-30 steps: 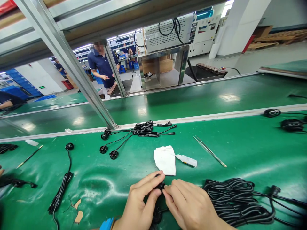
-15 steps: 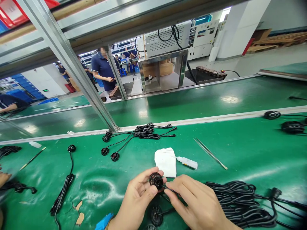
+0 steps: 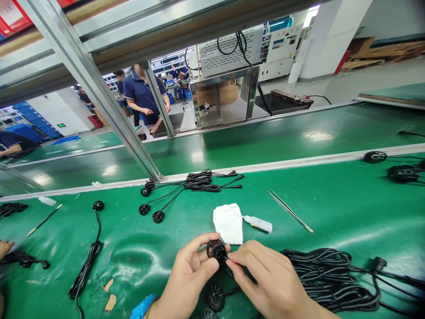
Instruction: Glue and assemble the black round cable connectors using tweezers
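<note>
Between the thumb and fingers of my left hand (image 3: 186, 277) is a round black slotted housing (image 3: 215, 249), with a little red showing inside. My right hand (image 3: 274, 277) pinches the thin black cable (image 3: 227, 257) right beside the housing; its other end is hidden under the hand. Below the hands lies another round black part (image 3: 215, 297) with a lead, partly covered. A folded white cloth (image 3: 227, 226) is just beyond my fingers, and the thin tip of a small squeeze bottle (image 3: 260, 224) touches it. Farther right lie metal tweezers (image 3: 289, 211).
Coiled black cables (image 3: 332, 281) spread at the right, beside my right hand. More cabled round parts (image 3: 158, 216) lie ahead, and one cable bundle (image 3: 86, 268) at the left. A metal post (image 3: 109, 106) rises at the bench's back rail. Another person's hand (image 3: 5, 248) shows at the left edge.
The housing has tilted slightly in my left hand, and my right fingers have shifted a little left along the cable. Beyond the bench, a standing person has moved their arms.
</note>
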`<state>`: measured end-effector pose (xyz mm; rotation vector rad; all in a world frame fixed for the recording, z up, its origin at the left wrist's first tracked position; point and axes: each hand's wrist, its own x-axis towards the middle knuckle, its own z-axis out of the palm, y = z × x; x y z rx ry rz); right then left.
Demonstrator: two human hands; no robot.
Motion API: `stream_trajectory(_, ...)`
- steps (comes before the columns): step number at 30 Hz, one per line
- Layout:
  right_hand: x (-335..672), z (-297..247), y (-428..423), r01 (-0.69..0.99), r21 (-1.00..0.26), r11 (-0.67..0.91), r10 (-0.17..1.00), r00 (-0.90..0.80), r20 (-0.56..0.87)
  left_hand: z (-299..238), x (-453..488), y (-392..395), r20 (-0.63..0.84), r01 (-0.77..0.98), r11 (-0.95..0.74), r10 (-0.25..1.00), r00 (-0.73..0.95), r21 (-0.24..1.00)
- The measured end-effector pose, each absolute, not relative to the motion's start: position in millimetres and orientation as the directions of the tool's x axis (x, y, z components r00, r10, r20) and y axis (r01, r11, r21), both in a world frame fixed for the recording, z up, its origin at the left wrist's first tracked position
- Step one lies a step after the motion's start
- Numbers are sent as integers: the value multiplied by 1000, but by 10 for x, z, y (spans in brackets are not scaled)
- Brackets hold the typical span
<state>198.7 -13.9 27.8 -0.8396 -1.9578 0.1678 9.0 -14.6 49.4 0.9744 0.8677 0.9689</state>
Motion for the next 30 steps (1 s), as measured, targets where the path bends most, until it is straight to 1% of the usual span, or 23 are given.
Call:
stream_trajectory(3, 2002, 280, -139, 468, -481, 742, 638, -272, 720, 514, 75, -143, -176, -248, 263, 928, 327, 932)
stream_trajectory(5, 2006, 272, -147, 472, -475, 743, 632, -262, 729, 517, 74, -137, -192, -234, 272, 930, 315, 933)
stream_trajectory(10, 2008, 276, -169, 527, -356, 772, 561, -302, 771, 479, 84, -126, -205, -246, 284, 930, 304, 927)
stream_trajectory(16, 2004, 321, -201, 574, -233, 785, 502, -370, 782, 483, 75, -132, -215, -240, 299, 922, 321, 924)
stream_trajectory(21, 2013, 329, -211, 584, -164, 795, 470, -423, 775, 517, 67, -142, -232, -211, 301, 926, 297, 930)
stream_trajectory(23, 2014, 331, -201, 574, -184, 798, 481, -423, 768, 526, 63, -144, -235, -195, 299, 927, 293, 934)
stream_trajectory(28, 2005, 320, -169, 511, -345, 787, 553, -337, 762, 529, 53, -139, -226, -174, 286, 926, 301, 942)
stream_trajectory(30, 2002, 313, -167, 501, -360, 787, 555, -318, 769, 529, 50, -134, -225, -169, 285, 925, 305, 944)
